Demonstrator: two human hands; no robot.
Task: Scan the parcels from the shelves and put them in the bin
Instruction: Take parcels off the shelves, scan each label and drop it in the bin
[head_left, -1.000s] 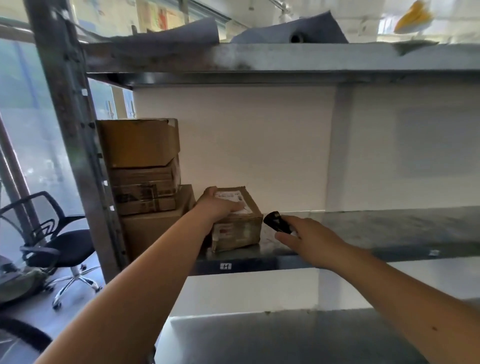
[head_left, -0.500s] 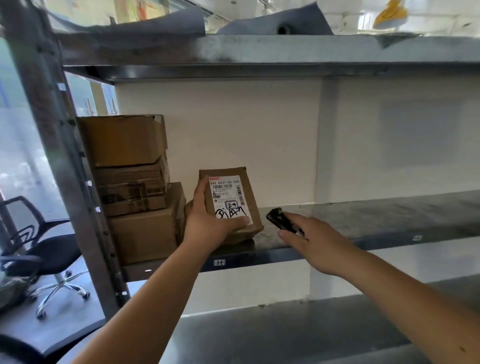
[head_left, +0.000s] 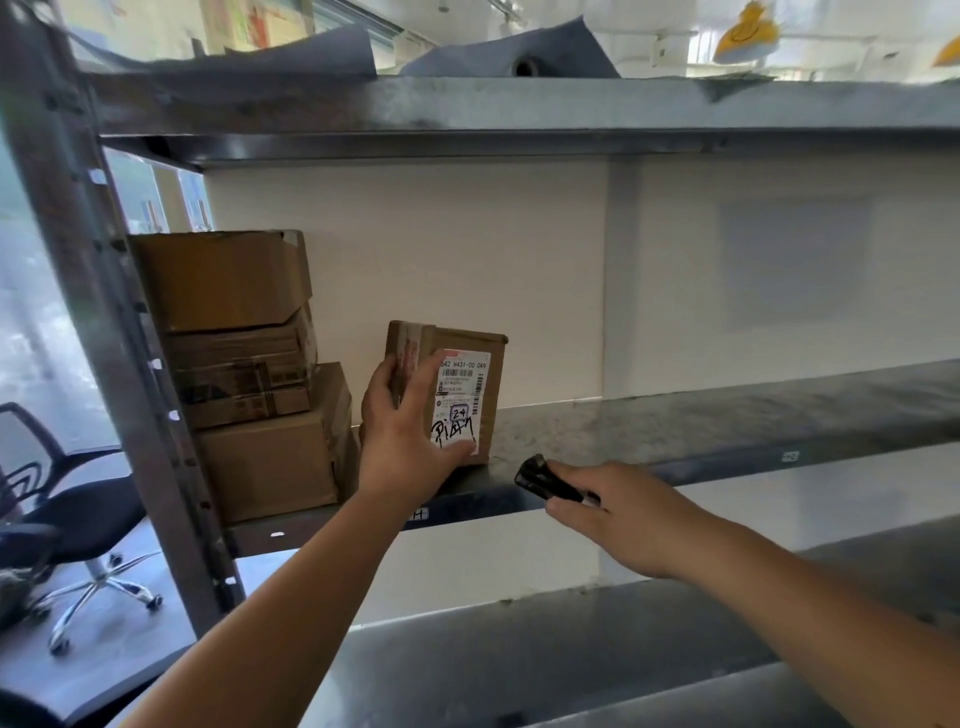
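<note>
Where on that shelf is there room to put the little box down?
The middle shelf is bare from the small parcel in the left hand rightward, past the right hand holding the black scanner. It is crowded at the left end, where three stacked boxes sit against the metal post.

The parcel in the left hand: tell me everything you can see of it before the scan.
The parcel is a small brown cardboard box, taped along its left edge. It is held upright over the middle shelf, its labelled face toward the camera. The white label carries printed barcodes, a code line and black handwritten marks, including a boxed 24. The left hand grips its left side, thumb across the label's lower corner. The black scanner in the right hand sits just below, not touching.
</note>
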